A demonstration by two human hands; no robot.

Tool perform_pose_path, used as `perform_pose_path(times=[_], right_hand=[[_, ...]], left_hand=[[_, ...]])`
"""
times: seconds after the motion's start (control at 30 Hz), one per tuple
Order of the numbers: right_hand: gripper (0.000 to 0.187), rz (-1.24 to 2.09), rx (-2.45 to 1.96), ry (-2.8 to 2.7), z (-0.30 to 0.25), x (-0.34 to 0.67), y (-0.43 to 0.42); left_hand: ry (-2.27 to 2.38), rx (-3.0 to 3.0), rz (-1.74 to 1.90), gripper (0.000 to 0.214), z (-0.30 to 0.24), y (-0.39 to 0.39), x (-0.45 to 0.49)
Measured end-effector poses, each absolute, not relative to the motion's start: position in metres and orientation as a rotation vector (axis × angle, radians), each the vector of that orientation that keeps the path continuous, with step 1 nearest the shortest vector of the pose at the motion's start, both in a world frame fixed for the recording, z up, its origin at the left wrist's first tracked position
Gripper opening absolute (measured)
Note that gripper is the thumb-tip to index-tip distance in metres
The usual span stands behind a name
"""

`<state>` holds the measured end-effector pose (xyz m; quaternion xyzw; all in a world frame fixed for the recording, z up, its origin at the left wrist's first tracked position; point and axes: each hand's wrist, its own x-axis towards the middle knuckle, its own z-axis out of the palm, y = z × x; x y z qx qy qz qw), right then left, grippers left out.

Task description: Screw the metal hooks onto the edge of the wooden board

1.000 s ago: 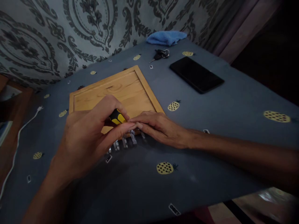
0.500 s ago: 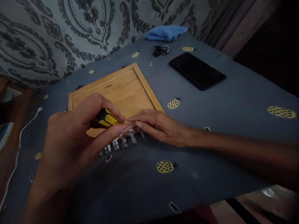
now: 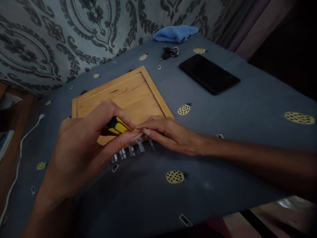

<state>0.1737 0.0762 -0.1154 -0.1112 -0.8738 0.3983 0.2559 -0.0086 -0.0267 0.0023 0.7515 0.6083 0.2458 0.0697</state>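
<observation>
A framed wooden board point(image 3: 126, 94) lies on the table, with several metal hooks point(image 3: 131, 149) along its near edge. Over its front part, my left hand point(image 3: 86, 148) is closed around the black-and-yellow fluted handle of a screwdriver point(image 3: 120, 126); the shaft and tip are hidden by fingers. My right hand point(image 3: 170, 135) rests on the board's near right edge, its thumb and fingers pressed together and touching the left fingertips. Whatever small thing lies between the right fingers cannot be seen.
On the blue pineapple-print tablecloth point(image 3: 220, 165), a black phone point(image 3: 209, 74) lies right of the board. Keys point(image 3: 168, 53) and a blue cloth point(image 3: 175, 34) are farther back, near the patterned wall. A white cable point(image 3: 21, 148) runs along the left side.
My left hand has shifted slightly right with the screwdriver, closer to the right fingertips. My right hand and the board stay almost where they were.
</observation>
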Motion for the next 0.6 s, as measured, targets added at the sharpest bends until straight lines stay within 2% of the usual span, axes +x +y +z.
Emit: perform_pose_path(times=[0.4, 0.6], right_hand=[[0.038, 1.107, -0.302, -2.378, -0.115, 0.174, 0.076], [0.038, 1.115, -0.313, -2.378, -0.114, 0.174, 0.076]], left_hand=[[1.743, 2.391, 0.547, 0.012, 0.006, -0.025, -0.019], [1.628, 2.320, 0.388, 0.021, 0.011, -0.030, -0.032]])
